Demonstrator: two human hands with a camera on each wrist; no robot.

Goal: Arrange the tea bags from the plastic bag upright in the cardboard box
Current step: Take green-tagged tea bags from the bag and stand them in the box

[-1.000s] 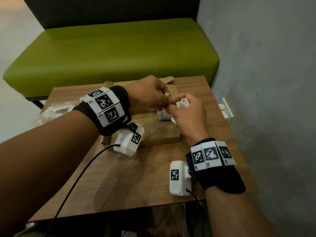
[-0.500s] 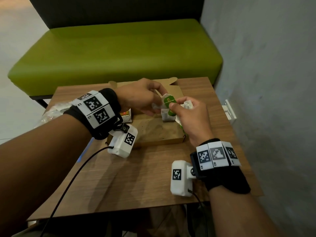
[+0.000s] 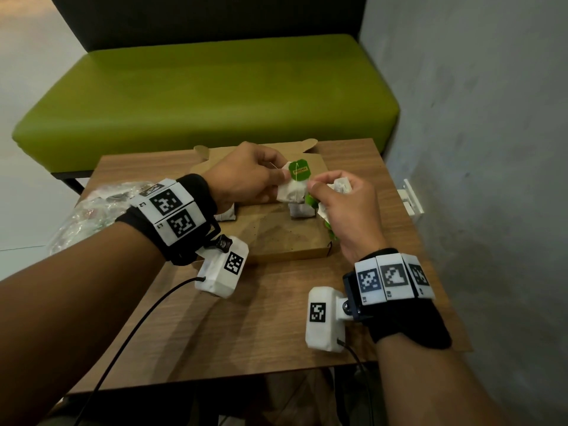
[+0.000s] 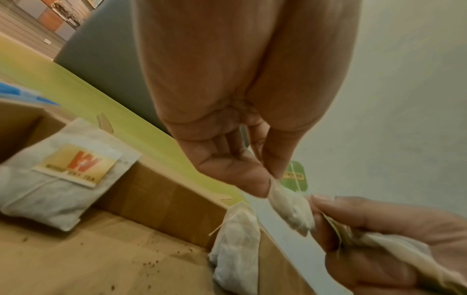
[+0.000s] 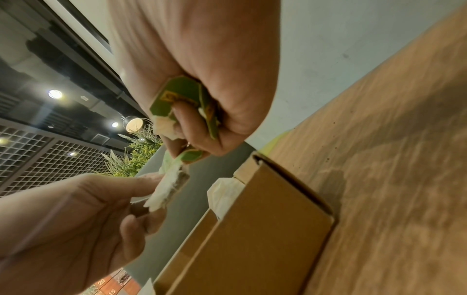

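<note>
Nearest the camera, the wooden table (image 3: 252, 327) runs bare up to the open cardboard box (image 3: 285, 241), which lies flat with its floor speckled with tea dust. Above the box's right side the two hands meet. The right hand (image 3: 347, 210) is curled round a bunch of tea bags (image 3: 339, 187), their white paper bulging above the fist and several green tags (image 5: 177, 99) sticking out below the palm; its thumb tip also touches the single bag held between the hands. The left hand (image 3: 246, 179) pinches that tea bag (image 3: 292, 190) by its upper corner between thumb and forefinger, so the bag hangs in the air above the box, its long axis slanting down from the left hand toward the right one. Its green tag (image 3: 298, 170) stands up above the bag on a short string. Directly below it, a second tea bag (image 4: 235, 245) stands upright in the box against the right wall, long axis vertical. Further left, another tea bag (image 4: 60, 175) with a yellow and orange tag leans tilted against the box's far wall. The crumpled plastic bag (image 3: 89, 210) sits on the table's left edge, behind the left wrist. Past the table is a green bench (image 3: 209, 96) against a grey wall (image 3: 479, 118).
</note>
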